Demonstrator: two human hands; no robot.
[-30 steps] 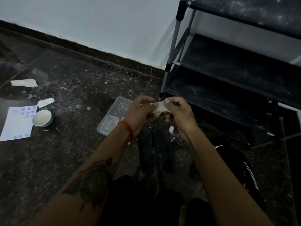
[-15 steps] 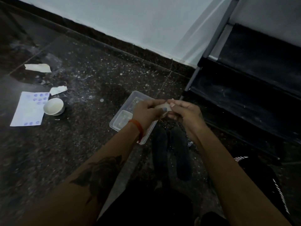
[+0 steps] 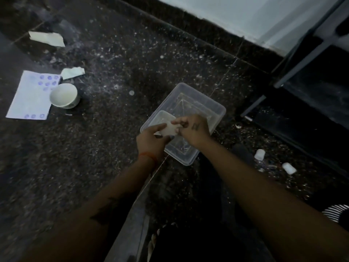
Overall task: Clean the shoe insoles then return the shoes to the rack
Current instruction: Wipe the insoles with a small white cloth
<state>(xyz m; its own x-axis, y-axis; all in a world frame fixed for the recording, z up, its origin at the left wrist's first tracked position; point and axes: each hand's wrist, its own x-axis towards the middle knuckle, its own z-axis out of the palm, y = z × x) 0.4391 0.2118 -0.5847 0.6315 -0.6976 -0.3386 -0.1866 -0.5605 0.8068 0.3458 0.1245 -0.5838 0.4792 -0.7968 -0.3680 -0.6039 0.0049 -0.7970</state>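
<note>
Over the clear plastic container on the dark speckled floor, the 2 hands meet around 1 small pale wad, a cloth or wipe; what it is made of cannot be told in the dim light. The left hand, with an orange band on its wrist, pinches the near-left end of the wad between thumb and fingers. The right hand closes its fingertips on the far-right end, so both grips are shut on the same piece. A smaller clear tub or lid lies inside the container, directly under and just beyond the grip.

Well to the left of the grip stands a white bowl, touching a sheet of paper with purple dots. 2 torn paper scraps lie farther off on that side, the smaller 1 just beyond the bowl. To the right of the grip, past the right forearm, a dark insole-like shape lies on the floor, mostly in shadow, with 2 small white caps or pieces just beside it. Farther right and beyond, the black shelves of the shoe rack rise against the pale wall. A dark shoe with white stripes shows at the right edge, near the right elbow.
</note>
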